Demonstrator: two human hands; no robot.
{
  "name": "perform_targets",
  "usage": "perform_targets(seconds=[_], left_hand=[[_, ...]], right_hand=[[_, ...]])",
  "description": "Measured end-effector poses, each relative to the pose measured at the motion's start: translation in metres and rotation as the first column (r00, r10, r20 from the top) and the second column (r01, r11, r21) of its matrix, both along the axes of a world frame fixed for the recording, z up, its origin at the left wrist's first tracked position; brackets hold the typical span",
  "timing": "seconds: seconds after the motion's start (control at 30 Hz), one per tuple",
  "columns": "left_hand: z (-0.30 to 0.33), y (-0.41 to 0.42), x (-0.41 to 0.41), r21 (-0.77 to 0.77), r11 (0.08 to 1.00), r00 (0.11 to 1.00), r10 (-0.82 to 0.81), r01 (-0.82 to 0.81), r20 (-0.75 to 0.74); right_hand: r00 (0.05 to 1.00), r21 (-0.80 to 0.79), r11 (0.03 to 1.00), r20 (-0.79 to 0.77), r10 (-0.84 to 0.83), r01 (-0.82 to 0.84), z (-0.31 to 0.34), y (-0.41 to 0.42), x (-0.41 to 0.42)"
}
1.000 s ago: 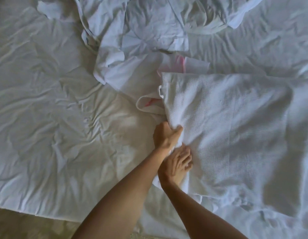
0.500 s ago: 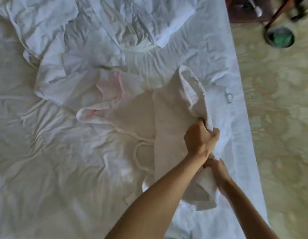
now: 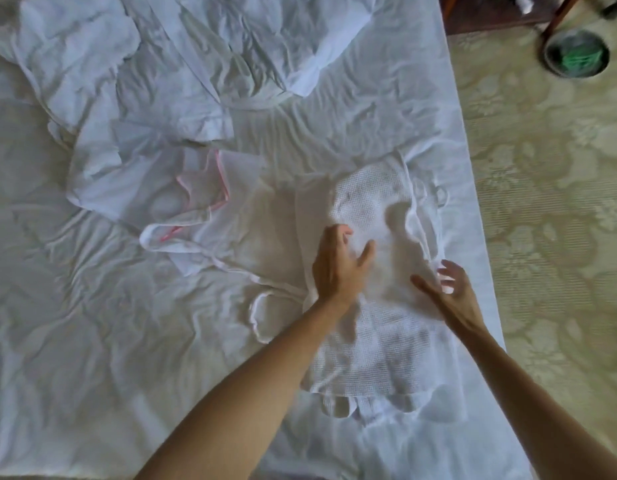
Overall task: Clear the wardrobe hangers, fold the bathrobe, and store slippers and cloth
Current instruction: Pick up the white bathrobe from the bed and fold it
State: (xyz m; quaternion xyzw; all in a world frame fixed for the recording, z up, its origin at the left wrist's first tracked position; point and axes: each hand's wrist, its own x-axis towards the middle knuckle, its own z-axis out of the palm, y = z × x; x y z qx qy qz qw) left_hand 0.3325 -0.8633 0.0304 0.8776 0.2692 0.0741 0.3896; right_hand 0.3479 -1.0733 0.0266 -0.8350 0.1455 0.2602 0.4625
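Lying near the bed's (image 3: 92, 341) right edge, folded waffle-weave bathrobe (image 3: 373, 209), left hand (image 3: 338, 268) over its left side, fingers loosely spread, gripping nothing, right hand (image 3: 449, 285) open at its right edge, fingertips touching fabric, crumpled white cloth (image 3: 182, 71) toward the far edge, patterned carpet (image 3: 549, 202) beyond.

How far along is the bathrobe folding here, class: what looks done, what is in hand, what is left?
Done: the waffle bathrobe lies in a narrow folded strip on the bed. In hand: the left hand and right hand, fingers spread, are over it, apparently smoothing. Left: its belt loop trails loose, and the crumpled white cloth and pink-trimmed piece lie unsorted. No slippers or hangers show.
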Motion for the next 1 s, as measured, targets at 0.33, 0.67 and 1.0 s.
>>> perform_targets(seconds=[0.33,0.67,1.0], left_hand=[[-0.037,0.111,0.051,-0.557,0.799,0.882,-0.073,-0.228,-0.466],[-0.005,0.11,0.036,-0.651,0.759,0.954,-0.184,-0.014,-0.235],[-0.004,0.076,-0.137,0.228,0.51,0.54,-0.837,0.829,-0.092]], right_hand=[[0.992,-0.132,0.988,-0.109,0.07,-0.084,-0.022,0.059,0.139],[0.988,0.087,0.984,0.006,0.154,-0.154,0.018,0.05,0.123],[0.278,-0.502,0.561,0.53,0.801,-0.658,0.025,-0.058,-0.047]])
